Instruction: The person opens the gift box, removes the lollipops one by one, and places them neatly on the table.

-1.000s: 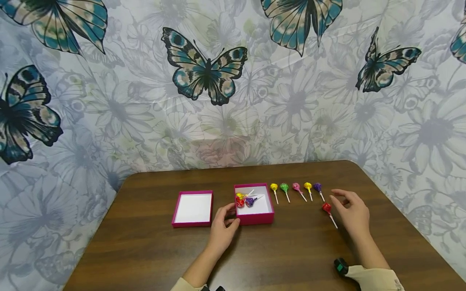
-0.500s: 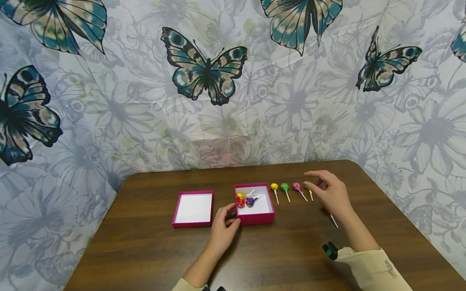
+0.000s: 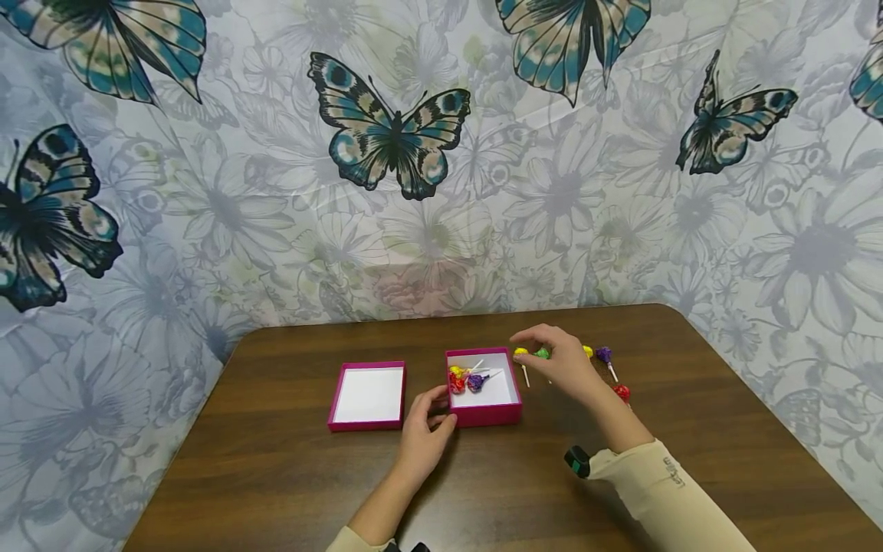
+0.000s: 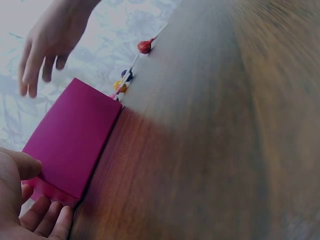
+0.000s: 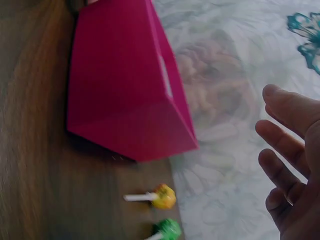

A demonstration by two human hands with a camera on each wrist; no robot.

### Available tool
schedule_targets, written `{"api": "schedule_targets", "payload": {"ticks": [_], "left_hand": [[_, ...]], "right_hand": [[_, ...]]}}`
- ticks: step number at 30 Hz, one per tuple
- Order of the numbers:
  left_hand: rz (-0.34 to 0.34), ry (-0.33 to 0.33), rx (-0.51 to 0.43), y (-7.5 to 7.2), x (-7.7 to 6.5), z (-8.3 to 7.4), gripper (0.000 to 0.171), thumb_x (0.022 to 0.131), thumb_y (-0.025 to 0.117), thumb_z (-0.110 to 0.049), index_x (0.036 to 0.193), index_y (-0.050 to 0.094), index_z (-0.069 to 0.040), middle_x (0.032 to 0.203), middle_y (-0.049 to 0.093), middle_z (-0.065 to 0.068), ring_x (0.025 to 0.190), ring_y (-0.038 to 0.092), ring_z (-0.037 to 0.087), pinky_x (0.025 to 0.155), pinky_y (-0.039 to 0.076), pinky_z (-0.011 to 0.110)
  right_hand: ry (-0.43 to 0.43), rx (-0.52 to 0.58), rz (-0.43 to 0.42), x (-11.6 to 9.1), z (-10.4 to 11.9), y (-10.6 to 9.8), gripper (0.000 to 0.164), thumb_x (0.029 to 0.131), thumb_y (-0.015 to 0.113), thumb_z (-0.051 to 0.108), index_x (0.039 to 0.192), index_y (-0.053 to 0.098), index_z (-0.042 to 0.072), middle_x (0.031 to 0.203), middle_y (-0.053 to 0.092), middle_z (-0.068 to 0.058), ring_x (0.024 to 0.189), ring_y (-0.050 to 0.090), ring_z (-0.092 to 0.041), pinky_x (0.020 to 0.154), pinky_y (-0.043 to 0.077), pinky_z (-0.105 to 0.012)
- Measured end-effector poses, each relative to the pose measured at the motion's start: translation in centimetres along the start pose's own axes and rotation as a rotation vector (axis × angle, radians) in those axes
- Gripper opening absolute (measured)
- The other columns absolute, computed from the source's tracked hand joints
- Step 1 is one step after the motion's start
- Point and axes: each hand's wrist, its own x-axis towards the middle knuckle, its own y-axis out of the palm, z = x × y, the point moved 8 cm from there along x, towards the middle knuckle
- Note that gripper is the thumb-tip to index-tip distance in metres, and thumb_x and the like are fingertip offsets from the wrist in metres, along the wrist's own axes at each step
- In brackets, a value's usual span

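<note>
A magenta box [image 3: 488, 415] with a white inside holds a yellow, a red [image 3: 456, 384] and a purple lollipop [image 3: 475, 382]. My left hand [image 3: 424, 438] grips its near left corner, thumb [image 4: 27, 165] on the front wall and fingers on the left side. Right of the box, my right hand [image 3: 564, 366] hovers over a row of lollipops with nothing in its loosely bent fingers. Showing around it are a yellow lollipop [image 5: 164, 196], a green lollipop [image 5: 168, 229], another yellow one [image 3: 589, 351] and a purple one [image 3: 604, 355]. The pink lollipop is hidden behind this hand in the head view.
The matching magenta lid [image 3: 366, 395], white inside, lies left of the box. A red lollipop [image 4: 144, 47] rests at the right end, nearer than the row, partly covered by the right forearm in the head view. Behind the brown table [image 3: 276, 460] hangs a butterfly-patterned cloth [image 3: 428, 253].
My right hand has moved left from beside the red lollipop, across the row, to near the box's right side. My left hand and the box have stayed in place.
</note>
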Motion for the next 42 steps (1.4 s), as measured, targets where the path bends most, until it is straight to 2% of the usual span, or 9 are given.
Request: {"api": "schedule_targets", "payload": {"ticks": [3, 7, 10, 14, 17, 25, 29, 36, 42], "left_hand": [[0.011, 0.008, -0.013, 0.0, 0.0, 0.1, 0.045, 0.089, 0.067, 0.005, 0.133, 0.057, 0.001, 0.128, 0.058, 0.018, 0.118, 0.058, 0.034, 0.095, 0.056, 0.044], [0.023, 0.005, -0.03, 0.1, 0.3, 1.1, 0.045, 0.089, 0.07, -0.001, 0.132, 0.06, -0.007, 0.128, 0.059, 0.012, 0.119, 0.059, 0.029, 0.095, 0.057, 0.036], [0.026, 0.002, -0.026, 0.0, 0.3, 1.2, 0.044, 0.089, 0.07, -0.003, 0.132, 0.06, -0.007, 0.128, 0.059, 0.012, 0.119, 0.059, 0.029, 0.095, 0.057, 0.034], [0.025, 0.005, -0.029, -0.1, 0.2, 1.1, 0.044, 0.089, 0.07, -0.004, 0.132, 0.06, -0.007, 0.129, 0.059, 0.012, 0.118, 0.059, 0.029, 0.095, 0.057, 0.035], [0.025, 0.009, -0.034, -0.1, 0.2, 1.0, 0.045, 0.089, 0.07, -0.004, 0.133, 0.059, -0.007, 0.129, 0.058, 0.012, 0.119, 0.059, 0.029, 0.096, 0.057, 0.038], [0.013, -0.014, 0.0, 0.2, -0.1, 0.0, 0.044, 0.09, 0.065, 0.004, 0.133, 0.057, 0.0, 0.129, 0.057, 0.019, 0.119, 0.058, 0.036, 0.097, 0.055, 0.048], [0.019, -0.019, -0.004, 0.2, -0.1, -0.2, 0.045, 0.09, 0.064, 0.006, 0.134, 0.056, 0.003, 0.13, 0.056, 0.021, 0.12, 0.056, 0.039, 0.098, 0.053, 0.052], [0.041, 0.01, -0.023, 0.1, 0.1, 0.9, 0.044, 0.091, 0.069, -0.005, 0.134, 0.058, -0.007, 0.13, 0.058, 0.012, 0.119, 0.058, 0.03, 0.097, 0.056, 0.041], [0.049, 0.022, -0.037, 0.1, 0.2, 1.4, 0.044, 0.091, 0.069, -0.007, 0.133, 0.059, -0.009, 0.129, 0.058, 0.012, 0.119, 0.059, 0.03, 0.096, 0.057, 0.039]], "right_hand": [[-0.02, -0.003, 0.043, 0.6, 0.3, 1.3, 0.026, 0.088, 0.077, 0.022, 0.113, 0.074, 0.017, 0.111, 0.072, -0.004, 0.094, 0.061, -0.023, 0.081, 0.053, -0.037], [-0.024, 0.014, 0.101, 1.3, 0.4, 2.6, 0.025, 0.088, 0.077, 0.021, 0.113, 0.074, 0.016, 0.106, 0.071, -0.004, 0.094, 0.061, -0.027, 0.082, 0.053, -0.041], [-0.029, 0.016, 0.15, 1.9, 0.5, 3.5, 0.024, 0.088, 0.077, 0.021, 0.111, 0.074, 0.016, 0.106, 0.071, -0.004, 0.095, 0.061, -0.027, 0.086, 0.055, -0.046], [-0.052, -0.019, 0.219, 2.6, 0.5, 4.9, 0.024, 0.087, 0.078, 0.019, 0.11, 0.075, 0.014, 0.107, 0.073, -0.004, 0.092, 0.06, -0.024, 0.077, 0.055, -0.037], [-0.063, -0.042, 0.258, 3.0, 0.5, 5.9, 0.025, 0.086, 0.078, 0.019, 0.11, 0.075, 0.014, 0.106, 0.074, -0.003, 0.091, 0.059, -0.024, 0.073, 0.049, -0.03], [-0.083, -0.118, 0.359, 3.1, 0.3, 8.3, 0.021, 0.088, 0.076, 0.02, 0.109, 0.075, 0.019, 0.109, 0.075, 0.004, 0.103, 0.062, -0.022, 0.088, 0.052, -0.039], [-0.082, -0.151, 0.369, 3.1, 0.3, 8.9, 0.02, 0.087, 0.077, 0.02, 0.107, 0.076, 0.021, 0.106, 0.075, 0.006, 0.099, 0.062, -0.021, 0.085, 0.052, -0.038], [-0.074, -0.202, 0.376, 3.0, -0.1, 9.6, 0.017, 0.086, 0.079, 0.022, 0.102, 0.076, 0.023, 0.104, 0.075, 0.007, 0.096, 0.061, -0.021, 0.079, 0.051, -0.033], [-0.042, -0.225, 0.355, 2.9, -0.1, 9.9, 0.016, 0.084, 0.08, 0.02, 0.099, 0.077, 0.024, 0.102, 0.075, 0.007, 0.093, 0.059, -0.021, 0.075, 0.049, -0.031]]}}
